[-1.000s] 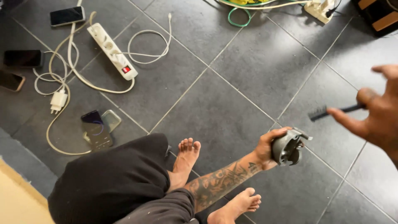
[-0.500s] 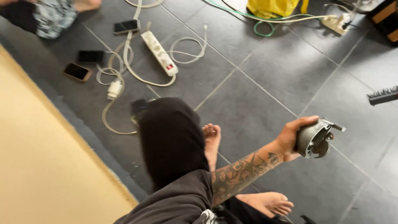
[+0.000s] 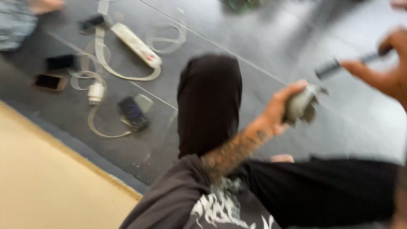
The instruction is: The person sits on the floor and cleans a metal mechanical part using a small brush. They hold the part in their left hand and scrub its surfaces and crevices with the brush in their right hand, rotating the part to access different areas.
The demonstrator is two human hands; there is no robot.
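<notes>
Grey part [image 3: 300, 106] over open tiles [image 3: 339, 127]

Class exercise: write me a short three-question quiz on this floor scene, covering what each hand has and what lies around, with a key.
1. True or false: the left hand grips a grey rounded part.
2. What does the right hand hold? A) a phone B) a small dark brush C) a cable
3. Fill in: the white power strip lies on the ____ tiled floor.

Key: 1 true; 2 B; 3 grey.
</notes>
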